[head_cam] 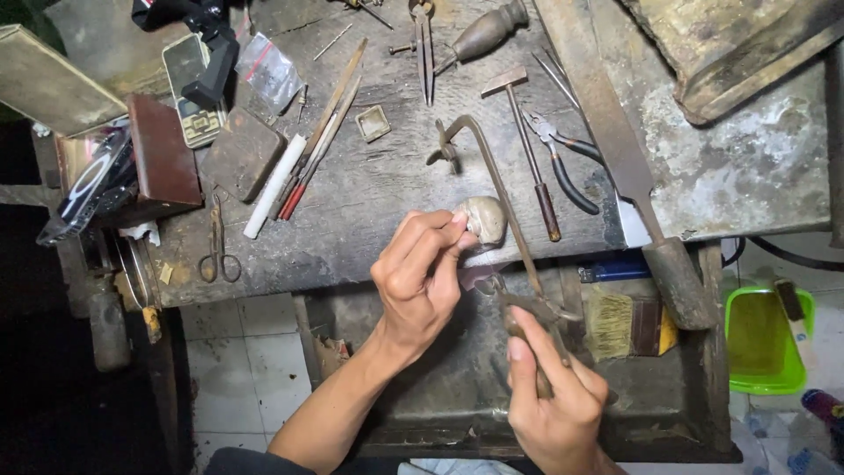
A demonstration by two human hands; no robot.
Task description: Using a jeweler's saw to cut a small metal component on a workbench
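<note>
Left hand (422, 273) pinches a small, light, easily dropped workpiece (479, 280) at the counter (369, 193) edge; right hand (549, 400) grips the stiff saw (497, 189) handle, its thin blade fragile.

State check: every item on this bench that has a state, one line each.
left hand: pinching a small piece against the bench peg
right hand: gripping the saw handle
jeweller's saw frame: held, slanting up over the bench
pliers: lying flat, handles slightly apart
small scissors: lying closed
dividers: legs closed
small hammer: lying flat, unused
large file: handle overhangs the bench edge
green tub: on the floor, open
</note>
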